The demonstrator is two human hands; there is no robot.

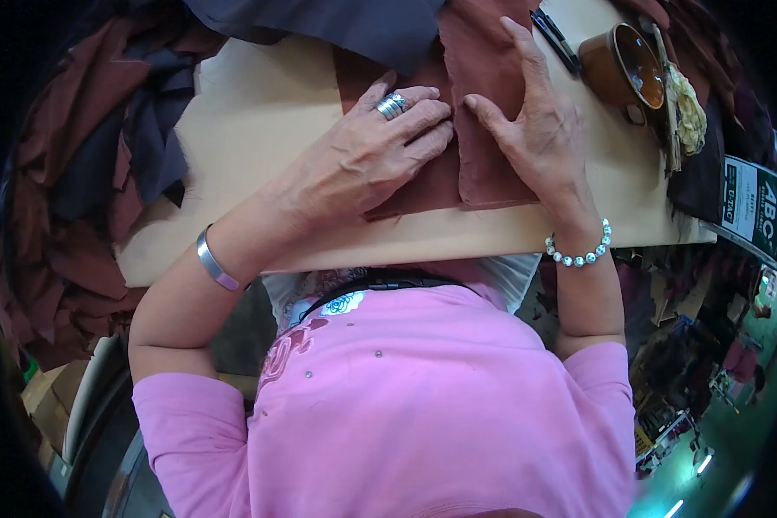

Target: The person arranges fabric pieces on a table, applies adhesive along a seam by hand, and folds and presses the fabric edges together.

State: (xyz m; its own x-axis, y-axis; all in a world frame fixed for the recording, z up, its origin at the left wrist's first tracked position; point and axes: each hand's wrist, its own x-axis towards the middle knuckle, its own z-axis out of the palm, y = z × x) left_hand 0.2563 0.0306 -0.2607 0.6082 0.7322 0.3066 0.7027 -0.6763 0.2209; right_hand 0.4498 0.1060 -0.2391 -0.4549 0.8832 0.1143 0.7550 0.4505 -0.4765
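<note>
Reddish-brown fabric [490, 173] lies in two overlapping pieces on a pale board, one with a raw edge running down the middle. My left hand [367, 151], wearing silver rings, is bent over the left piece with its fingertips at that raw edge. Its thumb is hidden beneath, and the fingers are closed on the cloth. Flat on the right piece rests my right hand [548, 138], fingers stretched away from me and thumb spread toward the edge. Dark grey fabric [345, 39] overlaps the brown fabric at the top.
A brown cup [609, 69] stands at the right, beside black pens [557, 39] and a crumpled yellowish cloth [689, 116]. Brown and dark fabric scraps [86, 173] are heaped at the left. A printed "ABC" box [751, 207] sits beyond the right edge of the pale board [242, 112].
</note>
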